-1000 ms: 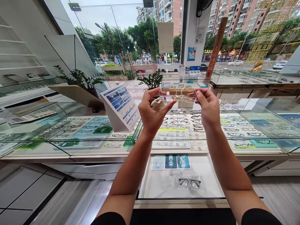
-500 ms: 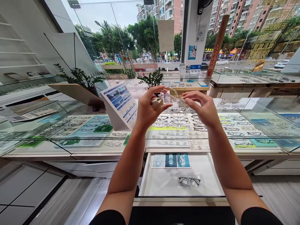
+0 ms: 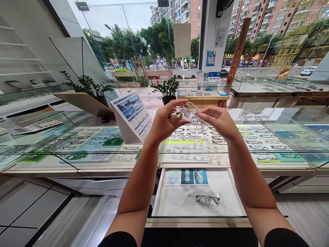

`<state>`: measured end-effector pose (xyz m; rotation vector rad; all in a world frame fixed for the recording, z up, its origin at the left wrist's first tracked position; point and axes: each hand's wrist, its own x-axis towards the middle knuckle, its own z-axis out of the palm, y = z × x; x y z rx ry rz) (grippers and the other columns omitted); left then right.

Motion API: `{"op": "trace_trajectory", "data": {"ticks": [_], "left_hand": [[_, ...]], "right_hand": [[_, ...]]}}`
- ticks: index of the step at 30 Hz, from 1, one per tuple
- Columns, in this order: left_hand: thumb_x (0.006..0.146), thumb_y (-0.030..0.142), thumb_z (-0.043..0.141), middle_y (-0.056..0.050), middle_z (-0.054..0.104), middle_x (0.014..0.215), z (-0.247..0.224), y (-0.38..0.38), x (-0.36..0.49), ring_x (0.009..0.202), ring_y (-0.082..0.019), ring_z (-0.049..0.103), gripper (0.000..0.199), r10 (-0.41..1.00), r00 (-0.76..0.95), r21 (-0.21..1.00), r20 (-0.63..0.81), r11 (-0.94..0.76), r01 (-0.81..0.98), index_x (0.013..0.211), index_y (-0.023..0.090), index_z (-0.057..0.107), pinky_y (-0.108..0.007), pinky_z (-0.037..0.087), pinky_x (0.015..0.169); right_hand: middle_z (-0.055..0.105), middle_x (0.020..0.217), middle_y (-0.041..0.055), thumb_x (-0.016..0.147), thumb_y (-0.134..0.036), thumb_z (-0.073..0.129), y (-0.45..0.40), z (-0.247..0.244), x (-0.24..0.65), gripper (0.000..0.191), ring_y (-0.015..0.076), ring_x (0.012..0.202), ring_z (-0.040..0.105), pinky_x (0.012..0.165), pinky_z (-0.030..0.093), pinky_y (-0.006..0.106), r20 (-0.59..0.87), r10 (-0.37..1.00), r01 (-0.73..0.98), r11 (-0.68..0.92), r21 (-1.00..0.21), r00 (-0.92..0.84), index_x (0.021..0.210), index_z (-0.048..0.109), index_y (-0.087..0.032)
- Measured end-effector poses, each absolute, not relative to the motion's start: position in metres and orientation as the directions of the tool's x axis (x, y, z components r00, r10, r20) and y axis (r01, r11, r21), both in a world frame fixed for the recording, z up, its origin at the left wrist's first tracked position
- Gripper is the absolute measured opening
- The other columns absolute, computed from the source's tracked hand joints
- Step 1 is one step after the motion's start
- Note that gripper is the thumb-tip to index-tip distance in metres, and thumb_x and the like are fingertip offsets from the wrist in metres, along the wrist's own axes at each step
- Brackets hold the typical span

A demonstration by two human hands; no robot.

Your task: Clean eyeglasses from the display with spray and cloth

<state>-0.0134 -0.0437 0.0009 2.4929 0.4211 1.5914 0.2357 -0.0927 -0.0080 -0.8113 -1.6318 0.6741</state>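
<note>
Held up over the glass counter is a pair of thin-rimmed, clear-lensed glasses (image 3: 197,109). My left hand (image 3: 164,121) pinches the glasses at one lens rim, thumb below and fingers above. A bunched beige cloth (image 3: 175,116) is tucked in that same palm. From the other side, my right hand (image 3: 218,120) grips the frame between thumb and fingertips. The exact spot it holds is hard to make out. Below, in a pulled-out white drawer (image 3: 174,204), lie dark-framed glasses (image 3: 207,200) on a clear plastic bag and a card with blue pictures (image 3: 187,177).
Under the counter's glass top (image 3: 252,115) sit rows of eyeglass frames (image 3: 196,132). A printed tent sign (image 3: 132,115) stands left of my left hand. Potted plants (image 3: 167,87) and another display case (image 3: 272,89) are farther back, before the window.
Both hands have come down slightly with the glasses. They are closer together, the right hand having shifted left, and the glasses have turned in the grip.
</note>
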Motion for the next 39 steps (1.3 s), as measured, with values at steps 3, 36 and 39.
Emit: {"op": "trace_trajectory", "data": {"ticks": [3,36,39], "left_hand": [[0.084,0.057,0.095,-0.012,0.082,0.126,0.001,-0.044,-0.013,0.069,-0.011,0.064,0.070,0.325,0.406,0.294,0.854,-0.946,0.137,0.142,0.025,0.071,-0.025,0.054,0.064],[0.061,0.067,0.101,0.000,0.061,0.063,0.004,-0.037,0.037,0.059,-0.011,0.047,0.057,0.826,0.023,0.825,0.563,-0.560,-0.068,0.078,0.017,0.080,-0.024,0.035,0.052],[0.065,0.059,0.098,0.002,0.058,0.060,0.009,-0.023,0.035,0.055,-0.010,0.043,0.048,0.825,0.058,0.827,0.561,-0.562,-0.011,0.078,0.017,0.079,-0.024,0.032,0.050]], "right_hand": [[0.088,0.117,0.0077,0.085,-0.060,0.090,-0.089,-0.008,0.236,0.035,0.0276,0.115,0.079,0.108,0.059,0.048,0.536,0.828,0.093,0.554,-0.827,-0.163,0.093,0.086,-0.026],[0.079,0.130,0.0144,0.106,-0.026,0.056,-0.071,-0.023,0.167,0.022,0.0323,0.128,0.073,0.114,0.058,0.053,0.909,0.395,0.645,0.661,-0.383,0.135,0.114,0.076,-0.026],[0.079,0.134,0.0157,0.104,-0.029,0.061,-0.067,-0.024,0.173,0.020,0.0319,0.129,0.073,0.111,0.059,0.051,0.898,0.427,0.617,0.680,-0.397,0.108,0.117,0.075,-0.024]]}}
